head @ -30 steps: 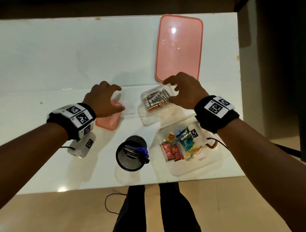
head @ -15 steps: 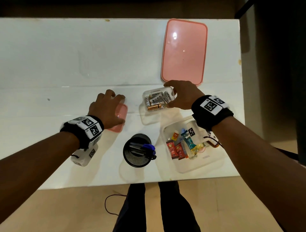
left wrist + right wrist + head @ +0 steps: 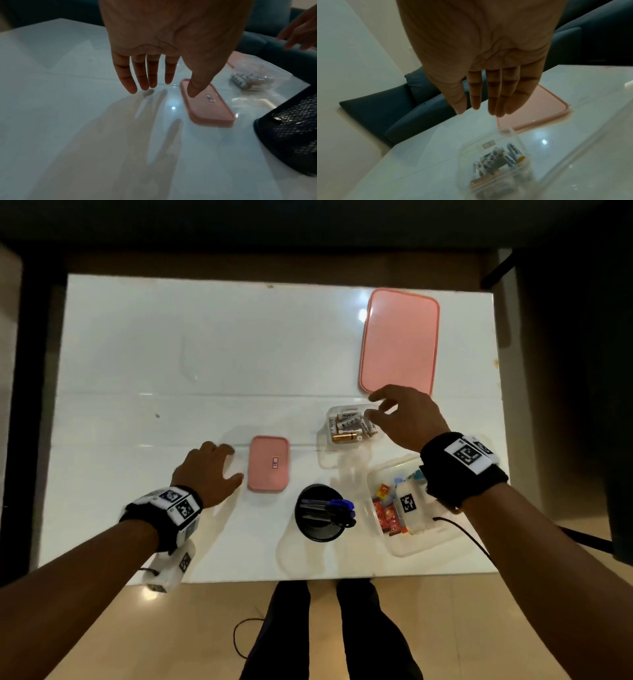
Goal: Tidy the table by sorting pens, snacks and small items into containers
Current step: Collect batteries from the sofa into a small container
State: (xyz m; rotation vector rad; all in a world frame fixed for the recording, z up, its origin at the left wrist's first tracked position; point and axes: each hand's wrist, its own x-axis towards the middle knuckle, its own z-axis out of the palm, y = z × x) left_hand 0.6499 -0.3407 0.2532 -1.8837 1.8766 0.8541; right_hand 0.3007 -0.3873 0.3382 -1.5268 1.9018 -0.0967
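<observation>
Battery container [image 3: 350, 426] near table's [image 3: 205, 344] right edge, both hands slack-fingered, holding nothing.

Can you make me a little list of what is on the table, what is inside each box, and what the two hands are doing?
table: white and glossy
small clear box: batteries inside, no lid on
small pink lid: flat on the table, left of the small clear box
big pink lid: flat at the far right
black mesh cup: pens inside
big clear box: snack packets inside, no lid on
left hand: open, holding nothing, beside the small pink lid
right hand: open, over the small clear box's right edge, holding nothing
</observation>
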